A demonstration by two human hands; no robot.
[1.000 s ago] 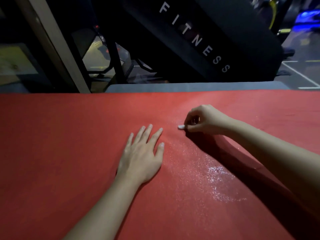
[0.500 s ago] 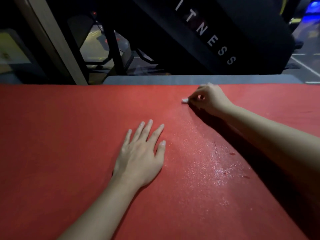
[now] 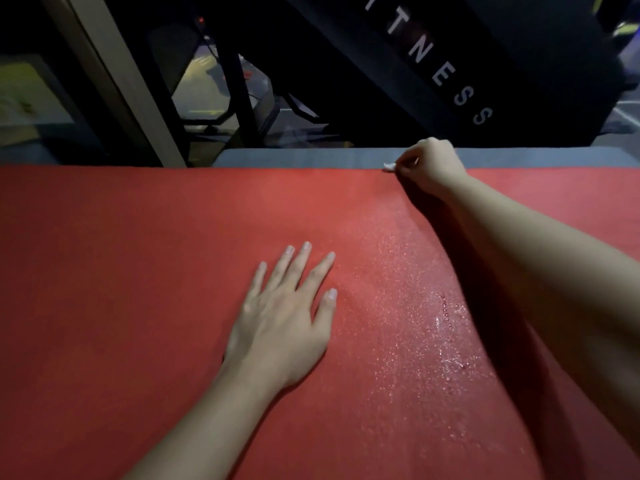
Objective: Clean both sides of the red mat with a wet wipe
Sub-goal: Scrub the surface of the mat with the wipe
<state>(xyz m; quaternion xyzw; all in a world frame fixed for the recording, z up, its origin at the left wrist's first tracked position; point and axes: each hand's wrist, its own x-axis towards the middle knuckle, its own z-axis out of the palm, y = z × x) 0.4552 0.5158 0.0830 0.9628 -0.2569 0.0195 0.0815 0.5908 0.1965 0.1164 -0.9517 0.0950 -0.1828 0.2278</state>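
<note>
The red mat (image 3: 138, 271) fills most of the view, lying flat. A glistening wet streak (image 3: 415, 323) runs up its middle right. My left hand (image 3: 284, 317) lies flat on the mat with its fingers spread and straight. My right hand (image 3: 431, 164) is at the mat's far edge, fingers curled round a small white wet wipe (image 3: 389, 167); only a corner of the wipe pokes out on the left of the fingers.
A grey surface (image 3: 294, 157) shows just beyond the mat's far edge. Behind it stands dark gym equipment (image 3: 450, 64) lettered "FITNESS", with a pale slanted post (image 3: 114, 71) at the back left.
My right hand has slid the wipe away from me, from near the left hand's fingertips up to the mat's far edge, lengthening the wet streak. My left hand has stayed flat.
</note>
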